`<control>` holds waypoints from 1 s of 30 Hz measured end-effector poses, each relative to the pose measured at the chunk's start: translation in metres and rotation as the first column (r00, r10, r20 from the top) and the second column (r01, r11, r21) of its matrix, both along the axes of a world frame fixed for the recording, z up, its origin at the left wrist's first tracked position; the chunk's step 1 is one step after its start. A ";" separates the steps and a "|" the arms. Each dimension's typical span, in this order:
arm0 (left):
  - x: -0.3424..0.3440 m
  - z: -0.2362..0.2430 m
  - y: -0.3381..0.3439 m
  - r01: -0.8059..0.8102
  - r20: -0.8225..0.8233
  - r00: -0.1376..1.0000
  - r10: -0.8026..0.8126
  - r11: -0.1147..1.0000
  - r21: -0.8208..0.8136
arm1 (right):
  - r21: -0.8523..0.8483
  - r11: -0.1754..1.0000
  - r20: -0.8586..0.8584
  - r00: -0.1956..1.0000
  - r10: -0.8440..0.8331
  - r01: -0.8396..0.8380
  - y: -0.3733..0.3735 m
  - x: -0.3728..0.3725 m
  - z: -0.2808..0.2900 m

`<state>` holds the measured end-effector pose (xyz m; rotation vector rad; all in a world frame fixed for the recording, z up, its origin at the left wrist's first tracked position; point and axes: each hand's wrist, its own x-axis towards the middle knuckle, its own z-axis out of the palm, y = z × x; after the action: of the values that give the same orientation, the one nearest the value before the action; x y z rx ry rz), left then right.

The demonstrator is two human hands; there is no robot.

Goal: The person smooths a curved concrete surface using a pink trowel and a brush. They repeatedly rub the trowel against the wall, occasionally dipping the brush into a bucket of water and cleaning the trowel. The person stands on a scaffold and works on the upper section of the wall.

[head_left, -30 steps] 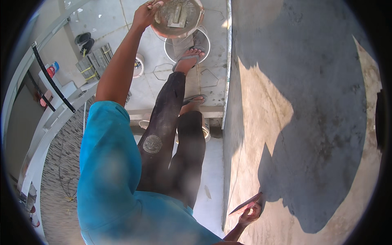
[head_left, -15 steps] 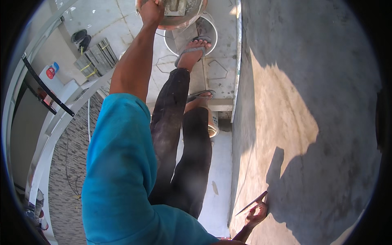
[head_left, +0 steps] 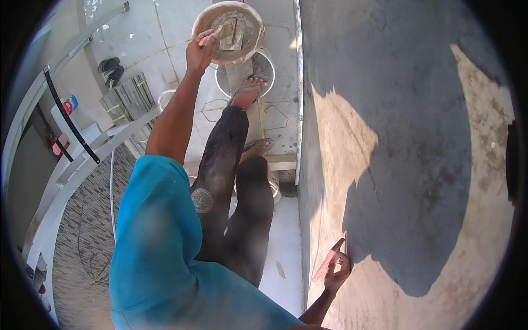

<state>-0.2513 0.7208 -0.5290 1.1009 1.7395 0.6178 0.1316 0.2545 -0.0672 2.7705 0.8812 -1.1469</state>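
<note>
My left hand [head_left: 201, 54] is closed at the left side of a round orange-brown basin [head_left: 256, 22]. A bit of orange shows at its fingers; I cannot tell whether that is the rim or a tool's handle. Inside the basin lies a greyish rectangular tool [head_left: 237, 39] in wet-looking mix. Low on the right, my right hand [head_left: 337, 274] grips a flat plastering trowel [head_left: 325, 264], its reddish face tilted, close to the plastered wall [head_left: 418, 165]. Contact between blade and wall is hard to make out. Shadow darkens much of the wall; sunlit patches look pale.
A white bucket [head_left: 269, 69] stands beside my sandalled foot [head_left: 248, 94], partly under the basin. Another bucket [head_left: 275, 190] is half hidden behind my leg. Bundled grey strips [head_left: 129, 99] and dark footwear [head_left: 111, 71] lie on the tiles. A curved pale rail [head_left: 66, 190] runs along the left.
My view has shifted, so more of the basin shows. My left hand has drawn nearer to me along the basin's side. The trowel's face has turned more into view.
</note>
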 end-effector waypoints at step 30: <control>0.240 0.534 -0.213 0.994 0.911 0.016 -0.412 0.107 0.031 | 0.688 -0.697 -0.698 0.453 -0.556 0.204 -0.113 -0.175 0.161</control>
<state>-0.0115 0.5074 0.0048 0.8526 0.1620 -0.3715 -0.0430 0.1418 0.0933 4.7999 -0.6182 1.6268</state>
